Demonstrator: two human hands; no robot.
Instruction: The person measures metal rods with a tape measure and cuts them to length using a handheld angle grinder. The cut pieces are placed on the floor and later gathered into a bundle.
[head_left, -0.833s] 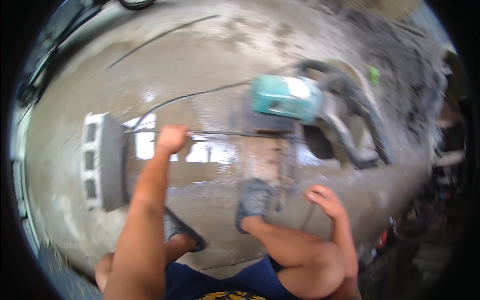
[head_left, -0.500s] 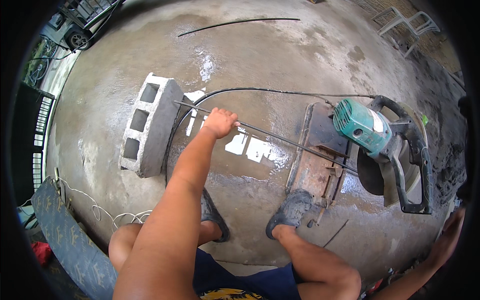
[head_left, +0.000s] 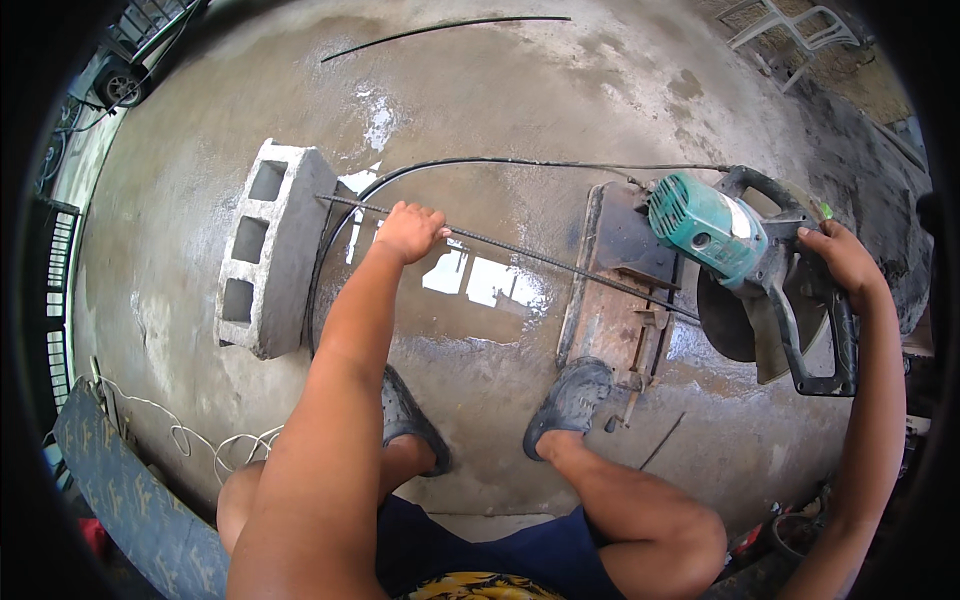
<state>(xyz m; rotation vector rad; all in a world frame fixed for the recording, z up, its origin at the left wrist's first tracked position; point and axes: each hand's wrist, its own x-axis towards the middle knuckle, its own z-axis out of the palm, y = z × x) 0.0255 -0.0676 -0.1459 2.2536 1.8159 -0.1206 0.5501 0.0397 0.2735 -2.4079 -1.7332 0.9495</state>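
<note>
My left hand (head_left: 412, 232) is closed round a long ribbed steel bar (head_left: 530, 256). The bar's left end lies against the grey concrete hollow block (head_left: 290, 250); its right end reaches across the rusty base (head_left: 610, 340) of a chop saw (head_left: 705, 230) toward the dark cutting disc (head_left: 725, 310). The saw has a teal motor housing and a black loop handle (head_left: 845, 345). At the upper part of this handle, my right hand (head_left: 845, 258) grips the saw, its thumb side showing and most fingers hidden behind.
A black cable (head_left: 480, 160) arcs from the saw past the block. Another dark rod (head_left: 445, 35) lies farther off on the wet concrete floor (head_left: 480, 110). My shoes stand beside the saw base. A white chair (head_left: 800, 40) is at the far right, a patterned board (head_left: 130, 490) at the near left.
My right hand has come up from the lower right edge onto the saw's handle. My left hand keeps its hold on the bar. The whole view has shifted slightly.
</note>
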